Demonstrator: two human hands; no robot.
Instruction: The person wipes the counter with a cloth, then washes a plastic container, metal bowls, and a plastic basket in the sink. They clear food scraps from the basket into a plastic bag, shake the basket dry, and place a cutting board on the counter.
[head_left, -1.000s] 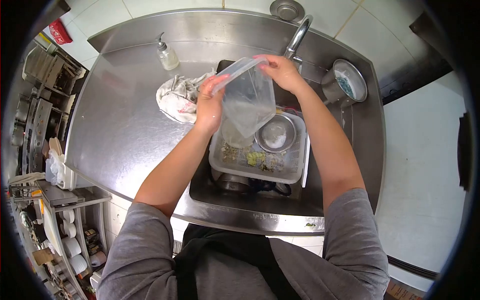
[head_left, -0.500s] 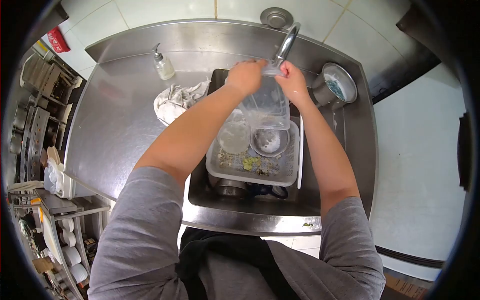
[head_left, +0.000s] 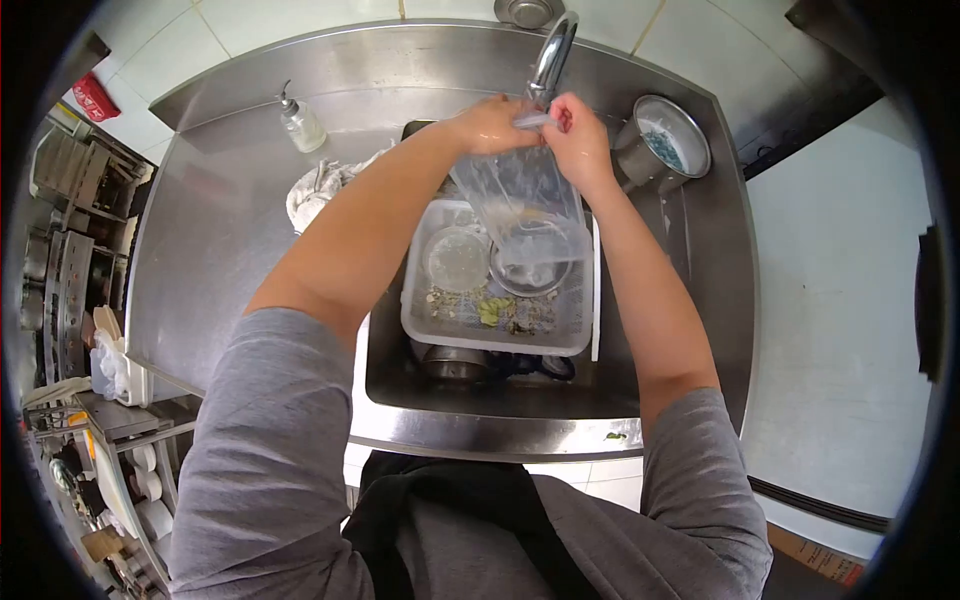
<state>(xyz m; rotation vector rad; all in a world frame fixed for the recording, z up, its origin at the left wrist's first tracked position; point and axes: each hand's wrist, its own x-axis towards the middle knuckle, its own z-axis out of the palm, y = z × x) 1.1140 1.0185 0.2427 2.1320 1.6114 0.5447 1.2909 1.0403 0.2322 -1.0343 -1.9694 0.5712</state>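
Note:
Both of my hands are at the upper rim of a clear plastic container (head_left: pixel 525 200), just under the faucet (head_left: pixel 553 60). My left hand (head_left: pixel 492 127) lies along the rim's left side, fingers partly over it. The rim's right corner is pinched in my right hand (head_left: pixel 578 135). The container hangs tilted over a white perforated basket (head_left: pixel 412 300) in the sink. Inside the basket are a round translucent lid or bowl (head_left: pixel 456 260), a metal bowl (head_left: pixel 530 280) partly behind the container, and green and pale food scraps (head_left: pixel 492 311).
A soap pump bottle (head_left: pixel 302 125) and a crumpled cloth (head_left: pixel 318 192) are on the counter at left. A metal pot (head_left: pixel 672 140) with something blue-green inside stands at right. Below the basket, a metal pot (head_left: pixel 453 363) and dark-handled items (head_left: pixel 530 364) sit in the sink (head_left: pixel 480 395).
The view has shifted, so most things appear slightly higher. The container has tilted differently, with its upper end further left. My left hand has spread along the rim.

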